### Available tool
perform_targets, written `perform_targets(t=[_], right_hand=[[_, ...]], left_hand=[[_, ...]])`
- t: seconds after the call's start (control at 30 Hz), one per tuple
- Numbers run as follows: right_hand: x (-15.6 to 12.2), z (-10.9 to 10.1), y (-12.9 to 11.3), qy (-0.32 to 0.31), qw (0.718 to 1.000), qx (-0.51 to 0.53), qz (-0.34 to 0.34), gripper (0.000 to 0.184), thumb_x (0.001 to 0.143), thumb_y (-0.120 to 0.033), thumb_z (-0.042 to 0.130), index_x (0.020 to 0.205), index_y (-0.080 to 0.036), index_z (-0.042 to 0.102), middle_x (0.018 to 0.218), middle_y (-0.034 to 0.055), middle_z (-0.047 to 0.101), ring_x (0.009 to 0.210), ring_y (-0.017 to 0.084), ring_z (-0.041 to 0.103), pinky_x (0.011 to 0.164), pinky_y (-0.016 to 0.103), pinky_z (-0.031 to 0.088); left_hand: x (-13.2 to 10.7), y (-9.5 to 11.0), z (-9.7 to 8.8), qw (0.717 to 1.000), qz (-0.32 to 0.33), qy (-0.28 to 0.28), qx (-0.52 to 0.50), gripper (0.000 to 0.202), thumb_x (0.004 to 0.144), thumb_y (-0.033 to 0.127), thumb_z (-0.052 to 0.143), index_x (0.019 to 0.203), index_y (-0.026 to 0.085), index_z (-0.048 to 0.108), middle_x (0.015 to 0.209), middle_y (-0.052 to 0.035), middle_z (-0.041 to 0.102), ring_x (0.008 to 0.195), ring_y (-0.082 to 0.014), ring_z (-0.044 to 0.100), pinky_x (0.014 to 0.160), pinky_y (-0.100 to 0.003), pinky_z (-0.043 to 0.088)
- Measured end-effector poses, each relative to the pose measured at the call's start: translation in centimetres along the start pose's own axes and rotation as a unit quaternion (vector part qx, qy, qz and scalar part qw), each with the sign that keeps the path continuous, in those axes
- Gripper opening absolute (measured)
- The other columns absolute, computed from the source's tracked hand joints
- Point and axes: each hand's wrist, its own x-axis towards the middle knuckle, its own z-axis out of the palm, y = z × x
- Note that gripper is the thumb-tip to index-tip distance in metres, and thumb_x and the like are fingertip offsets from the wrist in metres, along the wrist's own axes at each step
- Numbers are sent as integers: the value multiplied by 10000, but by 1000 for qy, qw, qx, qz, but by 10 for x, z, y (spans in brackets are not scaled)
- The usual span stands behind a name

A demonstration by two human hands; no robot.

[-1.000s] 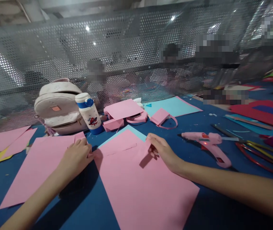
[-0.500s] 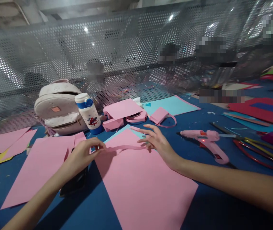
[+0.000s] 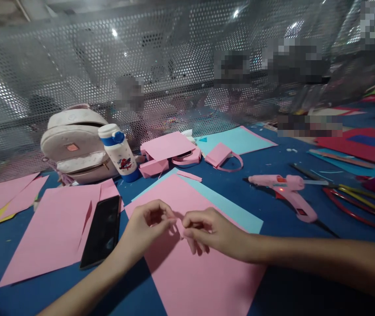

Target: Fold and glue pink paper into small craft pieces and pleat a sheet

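Observation:
My left hand [image 3: 151, 226] and my right hand [image 3: 212, 232] are close together above a large pink sheet [image 3: 203, 281]. Their fingertips pinch a narrow pink paper strip [image 3: 180, 227], most of it hidden by the fingers. A light-blue sheet [image 3: 240, 213] shows from under the pink one. Beyond my hands lies a short pink strip [image 3: 189, 176]. Farther back are a small pink paper bag [image 3: 218, 156] with a looped handle and a folded pink paper piece [image 3: 167, 147]. A black phone [image 3: 101, 232] lies left of my left hand.
To the right lie a pink glue gun [image 3: 284, 188] with a lit red light and scissors [image 3: 355, 197]. A white backpack [image 3: 75, 145] and a water bottle [image 3: 118, 153] stand at the back left, before a perforated metal panel [image 3: 174, 66]. More pink sheets [image 3: 52, 228] lie left.
Both hands have moved nearer to me and come together. The right hand's fingers, spread before, are now closed on the strip, which was stretched between the hands. The phone is now uncovered.

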Motion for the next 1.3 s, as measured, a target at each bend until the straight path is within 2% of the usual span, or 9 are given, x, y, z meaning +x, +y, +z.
perform_targets(t=[0.1, 0.2, 0.37, 0.47, 0.67, 0.87, 1.1, 1.2, 1.3], right_hand=[[0, 6, 4, -19, 998, 45, 51, 369, 945, -530, 553, 881, -168, 586, 646, 7, 668, 420, 86, 532, 426, 199, 430], [2, 8, 6, -42, 994, 81, 66, 392, 970, -528, 497, 958, -150, 598, 662, 19, 690, 370, 80, 514, 411, 205, 408], [5, 7, 5, -47, 991, 111, 63, 375, 987, -478, 465, 825, -151, 555, 630, 30, 688, 345, 82, 502, 386, 206, 311], [5, 6, 5, -45, 990, 107, 75, 387, 990, -469, 452, 814, -145, 569, 634, 37, 692, 351, 81, 510, 382, 207, 275], [3, 4, 4, -43, 993, 87, 72, 460, 992, -485, 415, 764, -135, 608, 605, 42, 671, 358, 86, 496, 402, 223, 341], [3, 4, 8, -35, 996, 66, 54, 361, 997, -430, 429, 965, -122, 617, 721, 63, 710, 393, 84, 519, 416, 212, 357], [0, 4, 13, -47, 999, 16, 18, 293, 1014, -315, 398, 1115, -122, 595, 756, 52, 700, 422, 79, 522, 447, 204, 397], [0, 5, 13, -48, 999, -12, 6, 292, 1022, -316, 394, 1012, -129, 618, 709, 33, 676, 427, 78, 513, 478, 211, 412], [-1, 5, 13, -41, 998, -37, -5, 385, 1036, -364, 381, 828, -138, 613, 596, 4, 620, 431, 85, 506, 556, 235, 448]], left_hand=[[0, -8, 5, 999, 22, 29, 10, 73, 812, 214, 682, 786, 145, 678, 699, -17, 662, 622, -132, 635, 616, -237, 498], [-2, -11, 11, 996, 55, 61, 42, 59, 821, 161, 673, 802, 165, 729, 767, -22, 673, 692, -128, 633, 659, -228, 494], [-4, -15, 17, 974, 169, 87, 124, 112, 871, 132, 667, 861, 180, 767, 809, -35, 676, 715, -135, 639, 659, -236, 498], [-4, -17, 18, 971, 180, 82, 138, 127, 891, 126, 654, 902, 177, 769, 822, -40, 663, 704, -136, 633, 636, -237, 493], [-7, -19, 18, 953, 194, 85, 216, 146, 904, 143, 654, 940, 203, 782, 859, -51, 676, 793, -168, 628, 691, -260, 475], [-12, -19, 18, 954, 187, 73, 224, 222, 975, 218, 568, 964, 232, 789, 893, -54, 674, 807, -170, 622, 719, -276, 460], [-8, -20, 20, 981, 115, 100, 119, 74, 845, 234, 733, 895, 216, 785, 828, -32, 688, 728, -143, 580, 646, -237, 422], [-8, -20, 20, 988, 58, 107, 95, 79, 803, 261, 750, 847, 200, 774, 796, -30, 684, 677, -137, 542, 626, -244, 399], [-8, -20, 20, 992, 37, 100, 72, 95, 774, 286, 750, 782, 192, 765, 765, -28, 671, 645, -134, 526, 604, -246, 392]])
